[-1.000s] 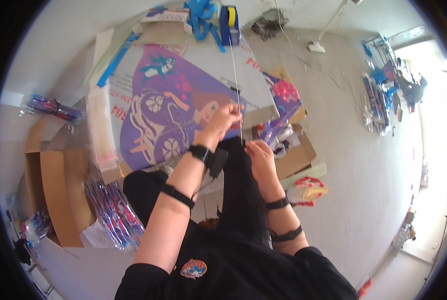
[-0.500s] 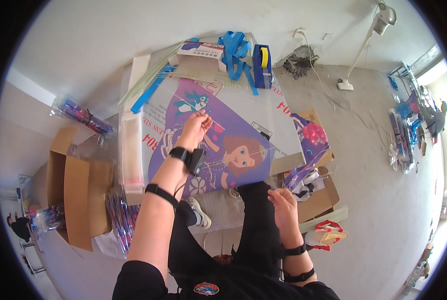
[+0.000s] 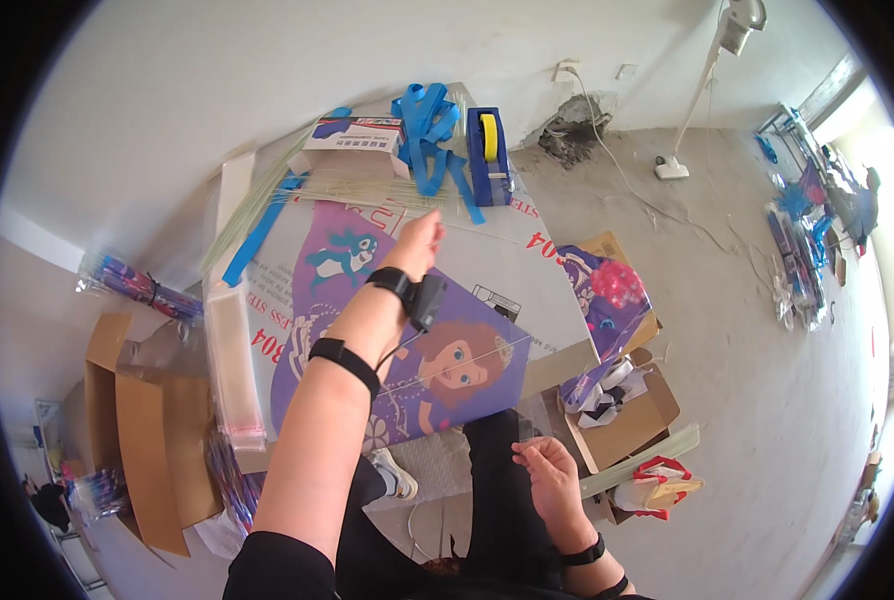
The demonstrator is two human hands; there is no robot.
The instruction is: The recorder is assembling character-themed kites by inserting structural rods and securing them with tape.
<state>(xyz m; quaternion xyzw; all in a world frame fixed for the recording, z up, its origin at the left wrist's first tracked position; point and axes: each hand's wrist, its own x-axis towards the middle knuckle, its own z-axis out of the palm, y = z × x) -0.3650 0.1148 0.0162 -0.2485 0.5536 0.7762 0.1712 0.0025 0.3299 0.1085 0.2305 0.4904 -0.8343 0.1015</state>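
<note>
A purple printed kite sail (image 3: 367,405) lies on the table, showing a cartoon girl and a blue animal. A thin pale rod (image 3: 472,362) crosses it over the girl's face. My left hand (image 3: 422,242) is above the sail's far edge, near the bundle of thin pale sticks (image 3: 377,192). Its fingers are closed, and whatever they hold is hidden. By my right thigh, off the table's near edge, my right hand (image 3: 552,480) pinches thumb against forefinger. Anything between those fingertips is too small to name.
Blue ribbon (image 3: 429,130), a blue tape dispenser (image 3: 490,160) with yellow tape and a small carton (image 3: 355,140) stand at the far side. Clear plastic sleeves (image 3: 237,370) lie along the left. Open cardboard boxes flank me: left box (image 3: 147,440), right box (image 3: 622,430).
My left hand has moved away and to the right, off the sail's middle towards its far edge. My right hand is slightly lower and still pinched. The whole view has shifted.
</note>
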